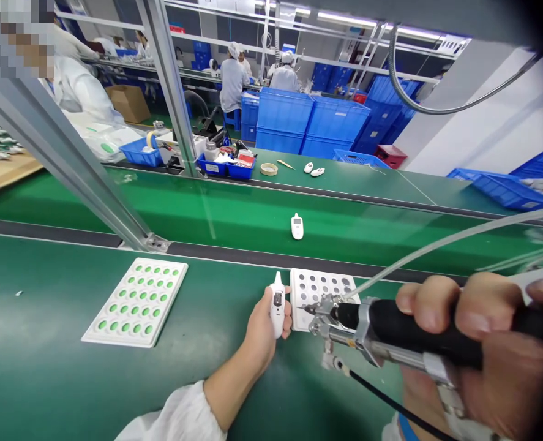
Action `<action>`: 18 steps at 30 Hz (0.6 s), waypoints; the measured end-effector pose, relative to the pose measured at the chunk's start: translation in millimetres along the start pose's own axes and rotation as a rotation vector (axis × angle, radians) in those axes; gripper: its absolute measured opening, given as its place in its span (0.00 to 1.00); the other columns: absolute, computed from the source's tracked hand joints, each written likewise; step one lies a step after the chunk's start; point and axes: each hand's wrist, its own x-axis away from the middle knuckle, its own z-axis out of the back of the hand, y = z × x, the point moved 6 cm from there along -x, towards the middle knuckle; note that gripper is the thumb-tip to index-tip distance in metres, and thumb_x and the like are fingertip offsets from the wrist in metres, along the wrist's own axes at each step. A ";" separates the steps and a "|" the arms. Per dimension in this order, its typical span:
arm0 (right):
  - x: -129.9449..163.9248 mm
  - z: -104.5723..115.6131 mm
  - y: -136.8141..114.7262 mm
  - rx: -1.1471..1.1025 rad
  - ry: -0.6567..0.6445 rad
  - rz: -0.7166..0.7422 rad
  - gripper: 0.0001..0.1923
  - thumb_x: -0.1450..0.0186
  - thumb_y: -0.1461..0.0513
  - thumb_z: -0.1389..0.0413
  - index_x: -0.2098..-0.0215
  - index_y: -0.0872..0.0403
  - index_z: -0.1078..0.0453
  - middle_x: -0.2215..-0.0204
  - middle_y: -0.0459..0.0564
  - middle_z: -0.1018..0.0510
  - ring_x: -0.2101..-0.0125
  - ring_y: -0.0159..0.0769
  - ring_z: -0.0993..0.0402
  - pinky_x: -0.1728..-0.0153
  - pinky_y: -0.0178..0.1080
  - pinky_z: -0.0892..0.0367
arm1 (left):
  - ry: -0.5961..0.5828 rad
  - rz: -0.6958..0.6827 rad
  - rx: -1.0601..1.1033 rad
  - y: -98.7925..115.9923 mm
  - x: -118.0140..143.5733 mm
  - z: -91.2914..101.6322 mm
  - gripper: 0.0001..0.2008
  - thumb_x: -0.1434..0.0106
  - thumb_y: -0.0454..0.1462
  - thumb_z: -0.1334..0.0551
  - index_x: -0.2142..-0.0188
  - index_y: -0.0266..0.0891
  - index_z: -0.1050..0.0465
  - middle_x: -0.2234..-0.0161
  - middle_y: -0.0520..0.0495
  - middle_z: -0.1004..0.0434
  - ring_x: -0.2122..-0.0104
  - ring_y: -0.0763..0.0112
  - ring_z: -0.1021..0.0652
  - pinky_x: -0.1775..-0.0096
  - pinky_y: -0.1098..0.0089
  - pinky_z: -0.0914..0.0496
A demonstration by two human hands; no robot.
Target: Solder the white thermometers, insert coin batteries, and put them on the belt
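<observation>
My left hand (pixel 264 321) is closed around a white ear thermometer (pixel 277 309), held upright with its narrow probe tip up and a dark opening on the side facing me. My right hand (pixel 486 337) grips the black body of a power screwdriver (pixel 404 324), which has metal clamps, a clear tube and a black hose. Its pointed metal tip aims left toward the thermometer, with a gap between them. Behind the tip lies a white tray (pixel 324 282) with dark round pieces, partly covered by the tool. To the left, another white tray (pixel 136 303) holds green round pieces.
A white thermometer (pixel 297 226) lies on the green conveyor belt (pixel 234 214) ahead. A slanted metal post (pixel 101 177) rises at left. Beyond are a tape roll (pixel 269 169), small blue bins (pixel 225 166), stacked blue crates (pixel 284 116) and people in white.
</observation>
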 end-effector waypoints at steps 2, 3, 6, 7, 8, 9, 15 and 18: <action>3.6 -15.0 0.5 -0.101 -0.001 -0.045 0.16 0.44 0.61 0.34 0.61 0.44 0.32 0.78 0.40 0.41 0.78 0.33 0.39 0.74 0.43 0.35 | 0.004 0.008 0.001 -1.8 -0.9 0.6 0.29 0.44 0.57 0.37 0.57 0.32 0.27 0.78 0.53 0.32 0.83 0.77 0.36 0.81 0.72 0.43; 5.7 -20.8 0.7 -0.124 -0.007 -0.056 0.15 0.42 0.62 0.34 0.61 0.44 0.32 0.77 0.40 0.39 0.78 0.33 0.38 0.74 0.43 0.35 | 0.010 0.014 0.006 -3.2 -1.5 1.3 0.30 0.44 0.57 0.37 0.58 0.32 0.26 0.77 0.53 0.32 0.83 0.77 0.35 0.80 0.72 0.42; 11.2 -29.1 1.4 -0.104 -0.022 -0.045 0.14 0.41 0.62 0.35 0.60 0.46 0.33 0.76 0.40 0.36 0.77 0.34 0.36 0.73 0.44 0.35 | 0.032 0.026 0.033 -7.7 -3.6 4.0 0.29 0.44 0.57 0.37 0.59 0.32 0.25 0.77 0.51 0.31 0.81 0.75 0.32 0.77 0.71 0.39; 12.4 -29.2 2.2 -0.099 -0.020 -0.042 0.15 0.41 0.62 0.35 0.60 0.46 0.33 0.76 0.40 0.36 0.77 0.34 0.35 0.73 0.44 0.35 | 0.032 0.026 0.039 -8.7 -4.2 4.6 0.29 0.44 0.57 0.37 0.59 0.32 0.25 0.76 0.51 0.30 0.81 0.74 0.32 0.76 0.71 0.38; 13.2 -28.7 3.1 -0.098 -0.022 -0.039 0.15 0.42 0.63 0.35 0.60 0.46 0.33 0.76 0.40 0.36 0.77 0.34 0.35 0.72 0.44 0.35 | 0.030 0.025 0.041 -9.3 -4.6 4.9 0.29 0.44 0.57 0.37 0.59 0.32 0.25 0.76 0.51 0.30 0.80 0.74 0.31 0.75 0.71 0.37; 13.7 -28.4 4.1 -0.103 -0.032 -0.041 0.16 0.42 0.63 0.35 0.59 0.46 0.33 0.76 0.39 0.36 0.77 0.34 0.35 0.72 0.44 0.35 | 0.024 0.022 0.041 -9.4 -4.8 5.1 0.30 0.44 0.58 0.37 0.58 0.32 0.25 0.76 0.50 0.29 0.80 0.73 0.30 0.75 0.70 0.37; 12.9 -26.0 7.7 -0.097 -0.034 -0.066 0.16 0.42 0.63 0.34 0.60 0.45 0.33 0.77 0.39 0.38 0.77 0.33 0.37 0.72 0.44 0.34 | 0.016 0.009 0.021 -5.4 -3.2 4.7 0.30 0.44 0.58 0.37 0.59 0.33 0.25 0.76 0.51 0.31 0.82 0.76 0.33 0.79 0.72 0.40; 12.8 -27.9 7.9 -0.076 -0.015 -0.064 0.16 0.42 0.62 0.35 0.60 0.44 0.33 0.77 0.39 0.39 0.78 0.33 0.37 0.74 0.44 0.34 | 0.014 0.014 0.008 -4.4 -2.2 3.9 0.30 0.44 0.59 0.38 0.59 0.33 0.25 0.77 0.51 0.32 0.83 0.77 0.34 0.80 0.72 0.41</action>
